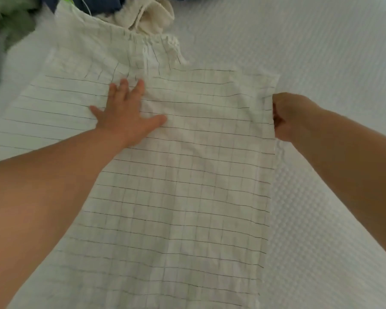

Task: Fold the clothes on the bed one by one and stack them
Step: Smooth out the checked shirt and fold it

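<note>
Plainly thin and limp, the white checked garment [176, 175] lies spread on the bed [321, 52], its gathered neckline towards the unfolded heap [143, 12]. Left hand [125, 114] presses flat, fingers splayed, near the chest. Right hand [285, 117] seems to pinch the right side edge, a sensible hold for folding inward.

soft even daylight | faint shadows | slight blur | wide-angle edge distortion
</note>
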{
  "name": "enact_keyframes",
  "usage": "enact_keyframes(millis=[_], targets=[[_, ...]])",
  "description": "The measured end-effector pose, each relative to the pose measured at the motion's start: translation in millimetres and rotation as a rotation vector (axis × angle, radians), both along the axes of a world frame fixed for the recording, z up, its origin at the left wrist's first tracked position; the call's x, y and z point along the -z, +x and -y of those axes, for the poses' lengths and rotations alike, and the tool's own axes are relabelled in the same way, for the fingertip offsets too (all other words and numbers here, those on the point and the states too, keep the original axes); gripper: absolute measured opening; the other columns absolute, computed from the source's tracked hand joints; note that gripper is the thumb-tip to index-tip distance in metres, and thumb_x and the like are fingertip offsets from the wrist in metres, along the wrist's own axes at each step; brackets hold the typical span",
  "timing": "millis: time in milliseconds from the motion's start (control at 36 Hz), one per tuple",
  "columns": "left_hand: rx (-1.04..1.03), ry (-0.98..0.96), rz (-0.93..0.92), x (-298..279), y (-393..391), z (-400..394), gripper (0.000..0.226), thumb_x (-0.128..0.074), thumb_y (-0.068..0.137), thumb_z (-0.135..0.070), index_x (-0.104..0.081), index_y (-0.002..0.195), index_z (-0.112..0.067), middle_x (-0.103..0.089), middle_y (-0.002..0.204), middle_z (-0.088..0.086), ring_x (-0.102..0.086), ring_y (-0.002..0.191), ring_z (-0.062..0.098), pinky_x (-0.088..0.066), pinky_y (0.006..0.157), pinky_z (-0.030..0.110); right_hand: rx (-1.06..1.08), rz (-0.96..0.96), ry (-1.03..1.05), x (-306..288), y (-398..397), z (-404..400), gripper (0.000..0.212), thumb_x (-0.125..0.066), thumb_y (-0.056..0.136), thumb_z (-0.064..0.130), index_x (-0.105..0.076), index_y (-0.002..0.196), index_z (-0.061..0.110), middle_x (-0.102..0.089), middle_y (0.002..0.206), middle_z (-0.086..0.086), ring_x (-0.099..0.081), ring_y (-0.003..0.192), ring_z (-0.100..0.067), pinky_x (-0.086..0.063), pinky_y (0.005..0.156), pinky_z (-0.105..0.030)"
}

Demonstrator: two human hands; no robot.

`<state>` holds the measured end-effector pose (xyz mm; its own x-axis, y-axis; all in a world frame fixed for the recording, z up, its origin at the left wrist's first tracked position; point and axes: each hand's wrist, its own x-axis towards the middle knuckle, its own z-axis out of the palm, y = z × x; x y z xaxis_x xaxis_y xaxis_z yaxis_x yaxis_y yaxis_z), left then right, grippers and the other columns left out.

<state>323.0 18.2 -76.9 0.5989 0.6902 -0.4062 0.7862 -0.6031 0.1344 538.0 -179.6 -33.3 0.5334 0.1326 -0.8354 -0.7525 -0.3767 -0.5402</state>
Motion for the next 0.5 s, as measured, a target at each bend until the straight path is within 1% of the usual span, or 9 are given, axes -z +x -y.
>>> enact_keyframes(millis=[56, 139, 194, 250, 306, 361, 389, 417, 500], targets=[[-0.005, 0.026, -0.013, 1, 2, 2, 0.099, -0.041, 0.072, -0.08, 0.005, 0.148, -0.036, 0.01, 0.158, -0.002, 0.011, 0.145, 0.02, -0.005, 0.105, 0.069, -0.012, -0.062, 0.02, 3, 0, 1, 0.02, -0.057, 0.079, -0.007, -0.062, 0.087, 0.01, -0.053, 0.065, 0.001, -0.048, 0.044, -0.011, -0.055, 0.062, -0.026], [-0.004, 0.058, -0.02, 3, 2, 4, 0.097, -0.038, 0.074, -0.079, 0.006, 0.148, -0.034, 0.011, 0.158, -0.001, 0.011, 0.144, 0.021, -0.004, 0.105, 0.069, -0.06, -0.075, -0.003, 4, 5, 0, 0.019, -0.058, 0.08, -0.004, -0.058, 0.074, 0.014, -0.046, 0.058, 0.004, -0.039, 0.042, -0.009, -0.047, 0.055, -0.023], [-0.004, 0.066, -0.012, 4, 1, 4, 0.096, -0.036, 0.074, -0.079, 0.007, 0.148, -0.035, 0.011, 0.158, 0.0, 0.012, 0.144, 0.021, -0.003, 0.105, 0.069, -0.05, 0.024, -0.061, 4, 12, -3, 0.021, -0.061, 0.078, -0.003, -0.06, 0.067, 0.015, -0.053, 0.059, 0.004, -0.043, 0.043, -0.009, -0.04, 0.043, -0.019], [0.001, 0.074, -0.016, 5, 1, 2, 0.097, -0.033, 0.073, -0.081, 0.009, 0.147, -0.035, 0.013, 0.158, -0.001, 0.013, 0.144, 0.021, -0.002, 0.104, 0.069, 0.013, 0.133, -0.043, 4, 20, -8, 0.02, -0.063, 0.076, -0.004, -0.063, 0.066, 0.013, -0.061, 0.063, 0.002, -0.055, 0.049, -0.01, -0.047, 0.046, -0.019], [0.007, 0.081, -0.019, 7, 0, -1, 0.098, -0.029, 0.07, -0.083, 0.01, 0.147, -0.036, 0.015, 0.157, -0.003, 0.014, 0.144, 0.02, -0.001, 0.104, 0.07, 0.053, 0.24, -0.082, 3, 28, -14, 0.024, -0.059, 0.078, -0.006, -0.057, 0.065, 0.015, -0.056, 0.063, 0.006, -0.052, 0.05, -0.007, -0.046, 0.048, -0.018], [0.01, 0.079, -0.015, 9, 0, -3, 0.1, -0.027, 0.068, -0.084, 0.01, 0.147, -0.035, 0.016, 0.157, -0.005, 0.015, 0.144, 0.019, 0.0, 0.104, 0.07, -0.044, 0.294, -0.088, 4, 29, -19, 0.026, -0.054, 0.082, -0.002, -0.048, 0.068, 0.02, -0.044, 0.068, 0.008, -0.041, 0.053, -0.005, -0.037, 0.042, -0.017], [0.011, 0.079, -0.013, 10, 0, -3, 0.1, -0.027, 0.068, -0.084, 0.01, 0.147, -0.035, 0.016, 0.157, -0.005, 0.015, 0.144, 0.019, 0.0, 0.103, 0.07, -0.055, 0.241, -0.039, 6, 32, -19, 0.027, -0.051, 0.084, 0.0, -0.046, 0.069, 0.022, -0.043, 0.069, 0.008, -0.041, 0.054, -0.005, -0.038, 0.039, -0.016], [0.008, 0.082, -0.013, 10, 1, -3, 0.1, -0.028, 0.069, -0.083, 0.01, 0.147, -0.035, 0.016, 0.157, -0.004, 0.015, 0.144, 0.02, 0.0, 0.103, 0.07, -0.143, 0.301, -0.025, 9, 33, -19, 0.028, -0.049, 0.085, 0.001, -0.045, 0.069, 0.024, -0.044, 0.068, 0.007, -0.042, 0.054, -0.005, -0.039, 0.037, -0.014], [-0.01, 0.094, -0.017, 8, 3, -1, 0.099, -0.034, 0.072, -0.08, 0.009, 0.148, -0.033, 0.014, 0.157, -0.002, 0.014, 0.144, 0.02, -0.001, 0.104, 0.07, -0.225, 0.299, -0.197, 5, 40, -20, 0.029, -0.049, 0.08, -0.001, -0.053, 0.063, 0.022, -0.051, 0.053, 0.006, -0.044, 0.043, -0.006, -0.033, 0.035, -0.014]])
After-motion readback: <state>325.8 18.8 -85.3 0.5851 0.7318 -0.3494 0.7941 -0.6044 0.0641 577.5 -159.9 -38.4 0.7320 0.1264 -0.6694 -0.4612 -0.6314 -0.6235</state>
